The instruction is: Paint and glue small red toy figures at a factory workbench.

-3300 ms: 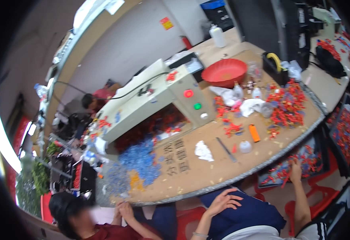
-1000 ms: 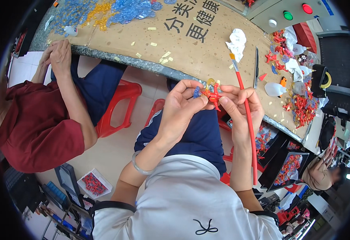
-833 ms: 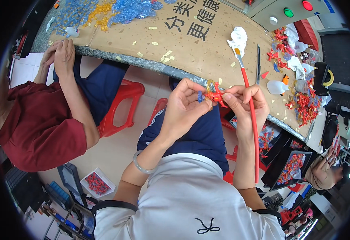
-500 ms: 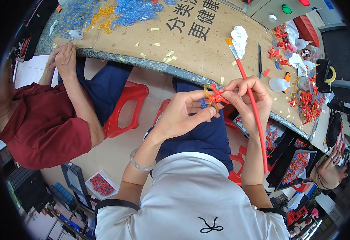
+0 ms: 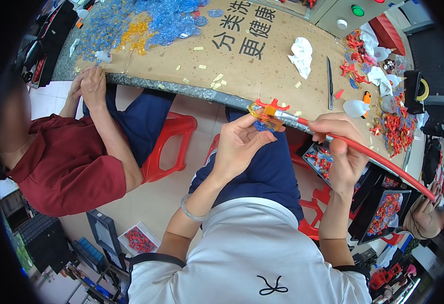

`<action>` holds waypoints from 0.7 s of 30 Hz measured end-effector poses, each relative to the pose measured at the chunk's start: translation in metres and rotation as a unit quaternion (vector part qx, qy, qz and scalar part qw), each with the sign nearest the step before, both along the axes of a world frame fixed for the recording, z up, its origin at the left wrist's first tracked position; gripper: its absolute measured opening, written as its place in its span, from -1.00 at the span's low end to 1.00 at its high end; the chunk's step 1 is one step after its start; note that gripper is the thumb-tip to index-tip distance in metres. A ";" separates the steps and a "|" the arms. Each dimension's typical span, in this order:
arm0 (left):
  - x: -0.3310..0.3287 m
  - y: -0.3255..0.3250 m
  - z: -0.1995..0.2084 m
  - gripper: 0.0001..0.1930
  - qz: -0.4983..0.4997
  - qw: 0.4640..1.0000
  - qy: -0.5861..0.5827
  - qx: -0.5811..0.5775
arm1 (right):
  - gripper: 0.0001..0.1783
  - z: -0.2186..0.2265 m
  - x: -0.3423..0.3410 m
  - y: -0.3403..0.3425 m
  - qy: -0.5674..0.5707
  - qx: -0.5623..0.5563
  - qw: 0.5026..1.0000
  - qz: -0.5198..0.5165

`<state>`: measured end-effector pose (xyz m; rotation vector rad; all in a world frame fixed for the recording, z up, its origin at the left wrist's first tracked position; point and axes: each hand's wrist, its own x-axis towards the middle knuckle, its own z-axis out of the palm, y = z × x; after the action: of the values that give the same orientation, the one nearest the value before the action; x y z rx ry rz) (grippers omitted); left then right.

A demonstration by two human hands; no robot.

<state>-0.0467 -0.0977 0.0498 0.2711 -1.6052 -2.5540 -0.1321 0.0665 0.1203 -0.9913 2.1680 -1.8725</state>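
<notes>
Over the table's front edge, my left hand (image 5: pixel 237 147) pinches a small plastic assembly (image 5: pixel 263 126) with red, yellow and clear blue parts. My right hand (image 5: pixel 346 152) is closed round the long red handle of a paintbrush (image 5: pixel 399 173). The brush's yellowish bristles touch the assembly, between its red prongs and yellow part. Fingers cover some of the piece. Beyond the brush, a crumpled white tissue (image 5: pixel 301 57) lies on the cardboard-covered table (image 5: pixel 255 76), with a thin dark metal tool (image 5: pixel 329 83) to its right.
Blue pieces (image 5: pixel 169 23) and yellow pieces (image 5: pixel 136 35) are heaped at the far left. Red and blue pieces (image 5: pixel 397 133) pile up on the right, near a white squeeze bottle (image 5: pixel 356 108). A co-worker in a maroon shirt (image 5: pixel 75 167) sits at my left, hands by the table edge.
The brush has swung from hanging across my right hand to pointing at the assembly, bristles now touching it. My right hand has left the piece and moved right; the left still holds it.
</notes>
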 end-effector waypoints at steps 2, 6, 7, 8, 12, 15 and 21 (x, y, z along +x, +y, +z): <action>0.001 0.002 -0.002 -0.65 -0.002 1.000 -0.004 0.001 | -0.57 -0.002 0.000 0.000 -0.021 0.025 0.999 0.006; 0.006 0.008 -0.007 -0.63 0.000 1.000 -0.016 -0.008 | -0.68 0.014 0.000 0.002 0.014 0.086 0.994 -0.066; 0.007 0.009 -0.008 -0.63 0.003 1.000 -0.016 -0.008 | -0.70 0.017 0.002 0.001 0.023 0.100 0.990 -0.096; 0.007 0.009 -0.007 -0.65 0.004 1.000 -0.021 -0.012 | -0.76 0.012 0.006 -0.007 -0.019 0.020 0.991 -0.132; 0.006 0.008 0.001 -0.66 0.015 0.999 -0.028 -0.032 | -0.81 0.002 0.005 -0.013 0.052 0.068 0.991 -0.099; 0.007 0.007 0.002 -0.63 0.026 0.998 -0.022 -0.050 | -0.82 0.007 0.004 -0.007 0.064 0.094 0.986 -0.120; 0.007 0.011 -0.001 -0.59 0.043 0.996 -0.026 -0.077 | -0.91 0.003 0.009 -0.007 0.070 0.051 0.992 -0.087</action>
<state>-0.0395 -0.0868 0.0489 0.3870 -1.7577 -2.3629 -0.1234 0.0592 0.1238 -0.9683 2.4780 -1.7903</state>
